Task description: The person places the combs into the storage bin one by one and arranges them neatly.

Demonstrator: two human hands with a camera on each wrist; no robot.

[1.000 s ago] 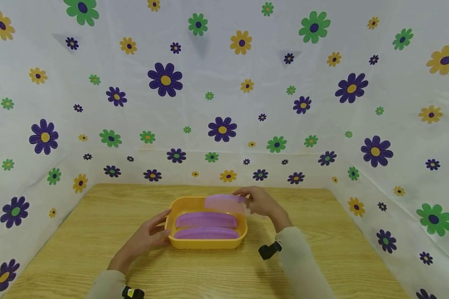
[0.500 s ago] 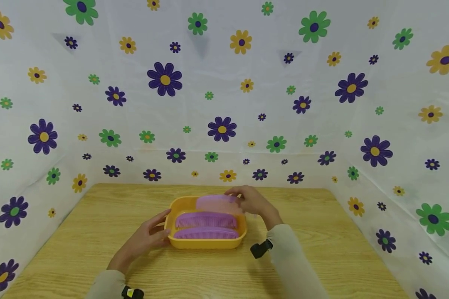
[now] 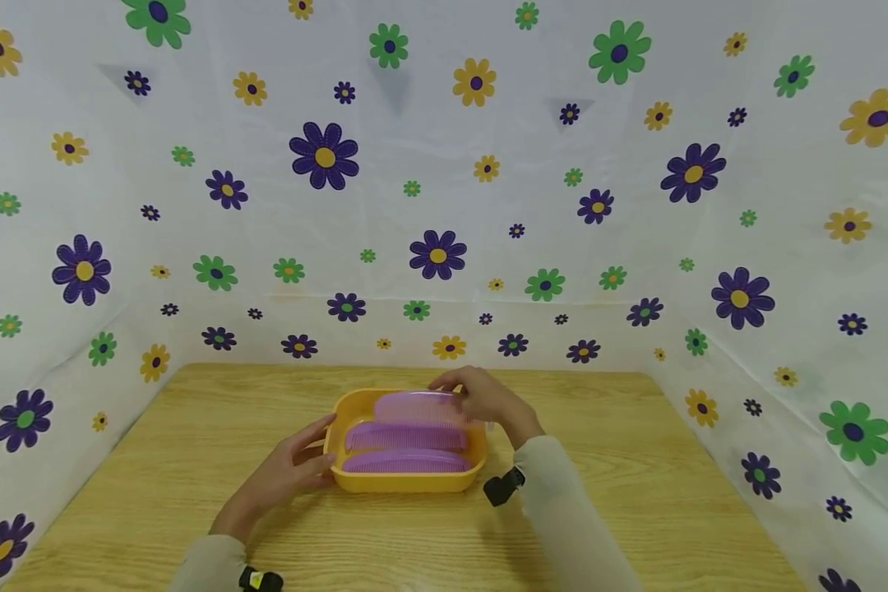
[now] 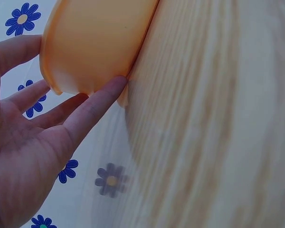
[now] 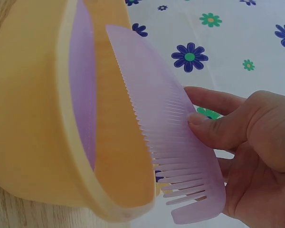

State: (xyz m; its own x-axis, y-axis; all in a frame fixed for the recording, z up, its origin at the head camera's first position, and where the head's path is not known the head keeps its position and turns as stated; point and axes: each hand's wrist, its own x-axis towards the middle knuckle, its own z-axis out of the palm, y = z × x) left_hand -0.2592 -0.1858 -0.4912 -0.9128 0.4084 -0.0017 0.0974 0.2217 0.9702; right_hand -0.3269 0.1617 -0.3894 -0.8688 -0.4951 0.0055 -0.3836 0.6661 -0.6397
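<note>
A yellow plastic tub [image 3: 407, 483] stands on the table with two purple combs [image 3: 405, 437] lying lengthwise inside. Over its back part, my right hand [image 3: 488, 401] pinches a third, paler purple comb [image 5: 156, 90] by the spine between thumb and fingers. In the right wrist view that comb's teeth face the tub's inside and its wide-toothed end hangs by the rim. My left hand [image 3: 289, 467] touches the tub's left end with spread, nearly straight fingers. The left wrist view has its fingertips [image 4: 118, 81] against the outer wall.
The wooden table [image 3: 266, 543] extends around the tub on every side. A white sheet with printed flowers [image 3: 438, 255] walls in the back and both sides. Black cameras [image 3: 503, 487] are strapped to both wrists over pale sleeves.
My right hand has moved left with the pale comb, bringing it further over the back of the tub. The left hand, the tub and the two lying combs have stayed in place.
</note>
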